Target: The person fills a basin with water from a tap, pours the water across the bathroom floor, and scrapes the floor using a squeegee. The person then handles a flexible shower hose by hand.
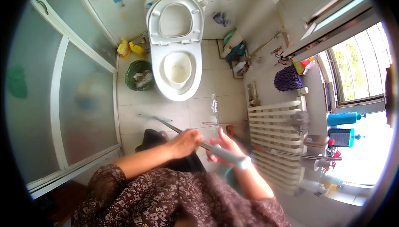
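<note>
Across my front runs a long metal pole with a pale grey grip [227,155]. My left hand [185,143] is closed around its metal shaft. Beside the grip is my right hand [226,146], its thumb raised and fingers apart; the grip passes over its palm, and whether they touch is hard to tell. The pole's far end slants down to the left, near a thin strip [156,118] low over the floor. Ahead stands a white toilet [196,75] with its seat up and a white tub [178,56] in the bowl.
A green bin [132,86] with crumpled paper and yellow bottles [124,48] stand left of the toilet. Frosted sliding doors [85,98] line the left. On the right are a white radiator [274,123], a purple brush-like item [288,79] and bottles [343,119] by the window.
</note>
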The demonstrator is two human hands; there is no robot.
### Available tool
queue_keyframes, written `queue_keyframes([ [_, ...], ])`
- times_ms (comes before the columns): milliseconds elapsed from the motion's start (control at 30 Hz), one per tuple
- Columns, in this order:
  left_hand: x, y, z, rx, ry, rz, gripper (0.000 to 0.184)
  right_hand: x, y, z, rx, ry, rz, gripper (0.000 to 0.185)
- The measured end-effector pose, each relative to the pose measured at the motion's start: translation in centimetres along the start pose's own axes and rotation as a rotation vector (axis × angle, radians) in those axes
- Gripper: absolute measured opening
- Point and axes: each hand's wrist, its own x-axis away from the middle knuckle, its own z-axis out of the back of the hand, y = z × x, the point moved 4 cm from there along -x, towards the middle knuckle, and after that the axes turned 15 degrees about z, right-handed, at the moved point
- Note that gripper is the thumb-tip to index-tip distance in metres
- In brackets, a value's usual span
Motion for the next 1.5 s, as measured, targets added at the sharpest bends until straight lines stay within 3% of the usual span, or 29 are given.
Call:
queue_keyframes([
  [33, -0.6, 1.9, -0.9, -0.048, -0.048, -0.037, 0.002, 1.8, -0.3, 1.1, 0.091, 0.051, 0.032, 0.049],
  [67, -1.0, 2.6, -2.6, -0.077, 0.105, -0.155, 0.008, 3.6, -0.9, 1.1, 0.177, 0.108, 0.056, 0.042],
  [133, -2.7, 4.0, -5.9, -0.227, 0.026, -0.242, 0.02, 6.7, -2.1, 1.1, -0.193, 0.31, 0.003, 0.019],
  [200, -4.0, 5.6, -8.2, -0.285, 0.089, -0.369, 0.029, 9.6, -3.2, 1.5, -0.119, 0.58, -0.052, 0.017],
  [233, -4.2, 6.7, -8.6, -0.352, 0.155, -0.493, 0.039, 10.9, -4.7, 0.1, 0.113, 0.55, -0.023, 0.019],
  [267, -4.4, 7.2, -8.7, -0.349, 0.148, -0.492, 0.039, 11.6, -3.7, 1.9, 0.118, 0.627, -0.09, 0.029],
  [367, -5.5, 5.0, -7.9, -0.063, -0.078, 0.002, 0.048, 12.8, -1.9, 6.8, 0.319, 0.46, -0.027, 0.044],
  [433, -5.2, 0.3, -7.0, 0.075, -0.049, 0.289, 0.039, 12.8, -1.7, 9.2, 0.338, 0.466, 0.032, 0.044],
  [500, -2.7, -6.2, -6.7, -0.034, 0.027, 0.474, 0.034, 12.0, -3.0, 10.2, 0.396, 0.44, 0.13, 0.043],
  [533, -0.7, -11.3, -7.8, -0.07, 0.203, 0.467, 0.031, 11.0, -3.3, 11.3, 0.416, 0.418, 0.182, 0.042],
  [567, 1.9, -15.9, -8.8, 0.11, 0.211, 0.646, 0.029, 9.6, -3.6, 12.7, 0.338, 0.433, 0.245, 0.042],
  [600, 4.8, -17.9, -8.5, 0.113, 0.18, 0.83, 0.027, 7.9, -4.0, 14.2, 0.26, 0.447, 0.31, 0.042],
  [633, 7.9, -19.3, -8.3, -0.044, 0.257, 0.869, 0.028, 5.8, -4.5, 15.7, 0.209, 0.423, 0.363, 0.041],
  [667, 10.7, -20.4, -8.2, -0.217, 0.202, 0.92, 0.026, 3.5, -5.0, 17.3, 0.155, 0.398, 0.412, 0.041],
  [700, 13.2, -21.0, -8.1, -0.227, 0.109, 1.033, 0.023, 0.9, -5.5, 19.2, 0.111, 0.365, 0.452, 0.039],
  [767, 18.3, -21.2, -8.9, -0.126, 0.124, 1.248, 0.02, -3.9, -6.9, 21.4, 0.065, 0.318, 0.488, 0.038],
  [833, 22.8, -21.3, -10.6, 0.014, 0.228, 1.297, 0.018, -8.2, -9.3, 22.3, -0.009, 0.312, 0.579, 0.034],
  [1000, 31.0, -22.9, -18.3, 0.234, 0.075, 1.311, 0.016, -16.6, -12.3, 26.4, -0.196, 0.27, 0.508, 0.028],
  [1033, 32.9, -24.0, -21.4, 0.518, 0.211, 1.155, 0.014, -17.3, -12.8, 26.7, -0.04, 0.324, 0.416, 0.031],
  [1067, 33.3, -23.7, -22.9, 0.675, 0.267, 1.216, 0.013, -18.6, -12.5, 28.5, 0.195, 0.312, 0.283, 0.033],
  [1133, 33.7, -22.5, -24.7, 0.844, 0.329, 1.419, 0.011, -20.8, -11.1, 32.9, 1.087, 0.498, -0.14, 0.017],
  [1167, 33.4, -21.3, -24.9, 0.861, 0.325, 1.566, 0.01, -20.4, -10.4, 32.6, 1.085, 0.499, -0.142, 0.017],
  [1233, 33.1, -20.8, -25.4, 0.47, 0.009, 1.347, 0.014, -18.3, -11.4, 31.5, 1.705, 0.887, 0.061, 0.026],
  [1267, 33.1, -20.7, -26.0, 0.34, -0.081, 1.259, 0.015, -18.4, -11.5, 31.6, 1.703, 0.89, 0.062, 0.026],
  [1333, 34.3, -21.1, -27.8, 0.371, 0.408, 1.287, 0.023, -18.3, -11.0, 32.5, 1.761, 0.797, -0.111, 0.032],
  [1367, 34.0, -20.4, -26.6, 0.368, 0.396, 1.297, 0.023, -17.8, -10.2, 33.3, 1.754, 0.794, -0.126, 0.032],
  [1433, 29.2, -16.8, -21.0, 0.328, 0.176, 1.334, 0.026, -15.8, -8.8, 34.8, 1.762, 0.745, -0.073, 0.03],
  [1500, 29.8, -19.6, -22.3, 0.371, 0.171, 1.361, 0.024, -12.4, -6.1, 35.8, 1.716, 0.755, -0.087, 0.028],
])
